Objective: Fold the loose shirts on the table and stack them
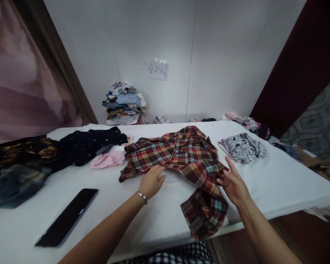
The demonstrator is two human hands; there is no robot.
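A red, brown and yellow plaid shirt (181, 150) lies loosely spread across the middle of the white-covered table. One sleeve (206, 212) bends toward me and reaches the table's front edge. My left hand (153, 182), with a metal bracelet at the wrist, has its fingers curled at the shirt's near edge; the fingertips are partly hidden. On the other side, my right hand (235, 185) touches the upper part of the sleeve with its fingertips. Its thumb and fingers are spread apart, palm turned to the left.
A black phone (68, 218) lies at the front left. Dark clothes (90, 145) and a pink dotted garment (108, 159) are heaped to the left. A folded black-and-white garment (244, 147) sits to the right. A tall clothes stack (125, 104) stands by the wall under a paper sign (157, 69).
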